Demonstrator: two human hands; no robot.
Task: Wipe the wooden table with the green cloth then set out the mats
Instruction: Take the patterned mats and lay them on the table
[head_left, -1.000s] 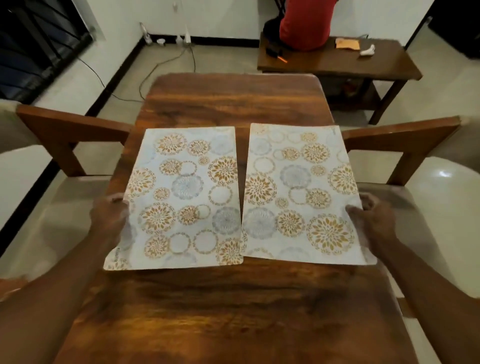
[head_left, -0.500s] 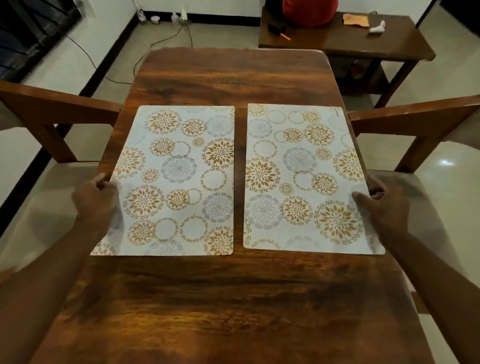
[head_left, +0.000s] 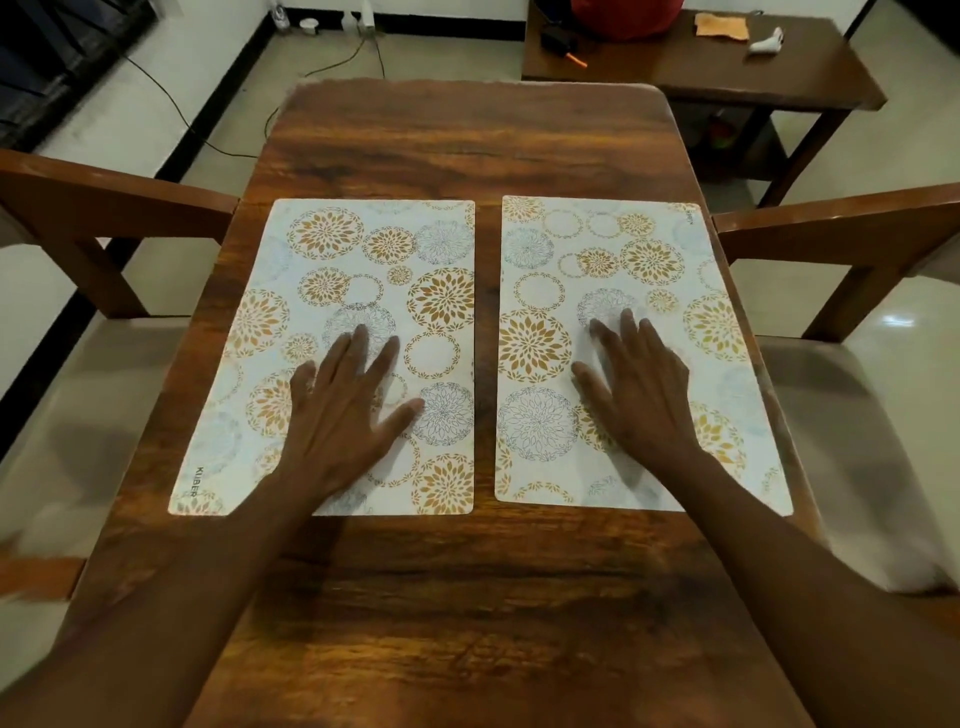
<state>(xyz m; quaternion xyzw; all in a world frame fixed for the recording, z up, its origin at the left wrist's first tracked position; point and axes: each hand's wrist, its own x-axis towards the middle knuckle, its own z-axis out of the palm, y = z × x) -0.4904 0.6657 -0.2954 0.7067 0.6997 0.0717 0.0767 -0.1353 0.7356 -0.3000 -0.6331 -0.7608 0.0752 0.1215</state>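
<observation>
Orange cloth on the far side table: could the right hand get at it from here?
Probably not. The right hand lies flat on the right mat; the orange cloth sits on a separate table beyond the wooden table's far edge.

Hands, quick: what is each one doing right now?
Left hand: open, fingers spread, flat on the left mat.
Right hand: open, fingers straight, flat on the right mat.

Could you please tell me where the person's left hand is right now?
In the head view, the left hand lies flat on the left mat, beside the right mat.
</observation>
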